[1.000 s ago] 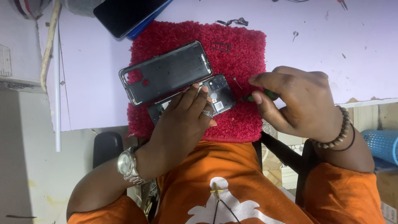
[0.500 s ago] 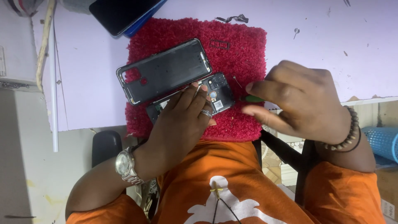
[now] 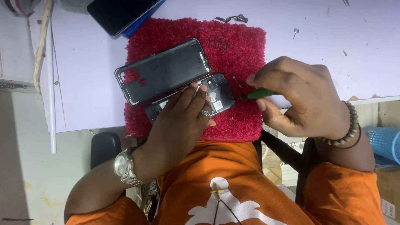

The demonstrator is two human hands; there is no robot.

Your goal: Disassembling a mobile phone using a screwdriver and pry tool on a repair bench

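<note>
Head view: screwdriver [image 3: 259, 94] (green) beside phone [image 3: 216, 93]

The left hand [image 3: 181, 116] sits in the middle of the frame. It lies flat, palm down, with the fingers [image 3: 196, 93] stretched out close together and pointing up and a bit to the right. A ring is on one finger, and a silver watch is on the wrist at the lower left. The left arm is bare and runs down to the lower left corner. The right hand [image 3: 300, 98] is at the right of the frame. It is curled, and the thumb and fingers pinch tight, pointing left. A brown bead band is on its wrist. Both elbows are bent.
</note>
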